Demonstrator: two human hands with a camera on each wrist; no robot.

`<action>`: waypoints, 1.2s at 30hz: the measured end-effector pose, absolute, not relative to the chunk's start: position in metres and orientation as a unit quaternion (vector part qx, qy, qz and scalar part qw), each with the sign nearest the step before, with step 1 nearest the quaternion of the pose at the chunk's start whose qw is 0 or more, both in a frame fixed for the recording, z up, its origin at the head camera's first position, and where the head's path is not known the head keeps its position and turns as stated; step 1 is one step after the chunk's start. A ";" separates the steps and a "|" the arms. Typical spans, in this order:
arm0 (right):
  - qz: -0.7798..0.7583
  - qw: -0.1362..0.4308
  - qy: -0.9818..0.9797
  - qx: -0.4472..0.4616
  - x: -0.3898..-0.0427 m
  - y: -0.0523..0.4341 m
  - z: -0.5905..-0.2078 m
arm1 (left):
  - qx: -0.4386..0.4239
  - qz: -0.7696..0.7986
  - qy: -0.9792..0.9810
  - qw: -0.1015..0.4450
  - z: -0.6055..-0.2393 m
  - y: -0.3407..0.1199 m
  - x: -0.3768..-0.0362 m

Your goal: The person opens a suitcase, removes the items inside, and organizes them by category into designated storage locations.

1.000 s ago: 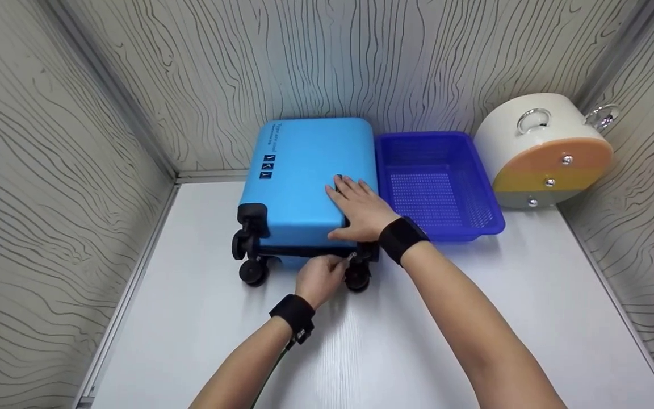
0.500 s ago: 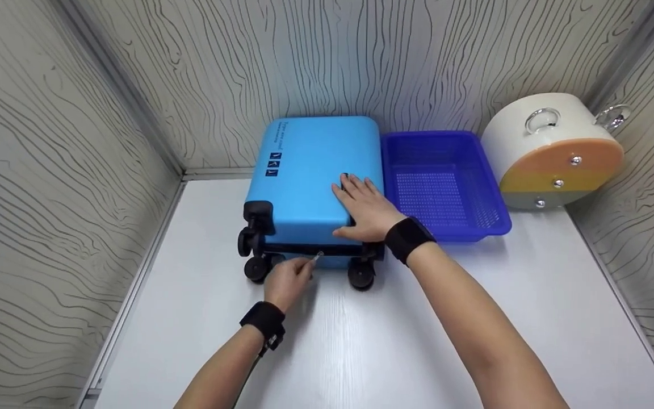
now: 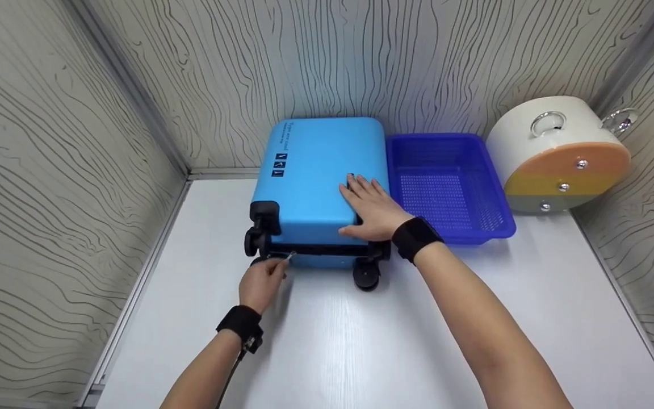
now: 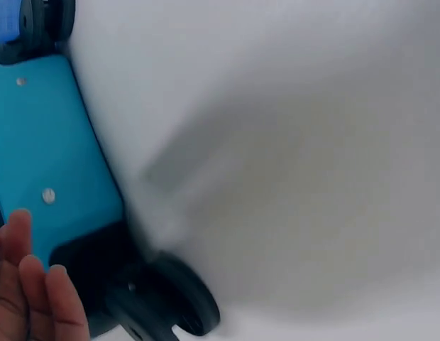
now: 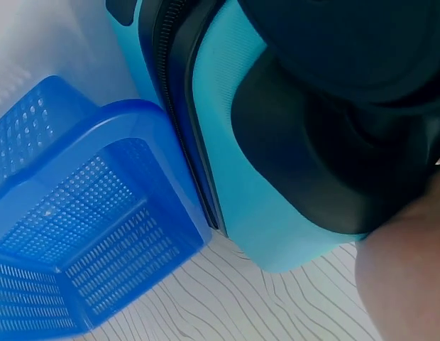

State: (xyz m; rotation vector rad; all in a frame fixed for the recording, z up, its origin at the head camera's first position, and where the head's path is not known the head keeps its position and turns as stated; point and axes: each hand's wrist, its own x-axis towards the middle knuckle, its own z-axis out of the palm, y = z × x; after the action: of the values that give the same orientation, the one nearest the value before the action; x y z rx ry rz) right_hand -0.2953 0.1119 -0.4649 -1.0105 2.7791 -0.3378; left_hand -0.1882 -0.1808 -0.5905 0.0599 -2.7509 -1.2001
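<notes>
Your left hand (image 3: 260, 284) pinches what seems to be a zipper pull (image 3: 291, 255) (tiny in the head view) at the near end of the blue suitcase (image 3: 321, 176), which lies on the table (image 3: 327, 346), beside the basket (image 3: 435, 201). Your right hand (image 3: 377, 213), fingers spread, rests on the suitcase's top.

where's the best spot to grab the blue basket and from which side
Probably by the front rim of the basket, from the near side: that raised edge is mostly exposed, while the suitcase hems its left, the patterned wall stands behind and the striped container sits close on its right.
</notes>
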 end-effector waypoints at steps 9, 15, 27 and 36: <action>-0.111 0.075 0.933 -0.334 -0.295 0.118 -0.465 | 0.015 -0.382 -0.919 0.101 -0.594 -0.202 -0.198; -0.112 0.080 0.934 -0.329 -0.298 0.120 -0.468 | 0.041 -0.370 -0.923 0.095 -0.593 -0.219 -0.203; -0.112 0.077 0.934 -0.330 -0.298 0.118 -0.471 | 0.086 -0.329 -0.937 0.075 -0.584 -0.259 -0.229; -0.114 0.078 0.930 -0.340 -0.295 0.113 -0.469 | 0.086 -0.315 -0.945 0.032 -0.569 -0.275 -0.258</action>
State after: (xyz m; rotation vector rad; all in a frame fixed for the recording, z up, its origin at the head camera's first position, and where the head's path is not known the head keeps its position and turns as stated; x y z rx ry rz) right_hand -0.2952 0.1126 -0.4694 -1.0194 2.7850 -0.3418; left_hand -0.2578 -0.2750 -0.5693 0.2634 -2.9094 -0.9703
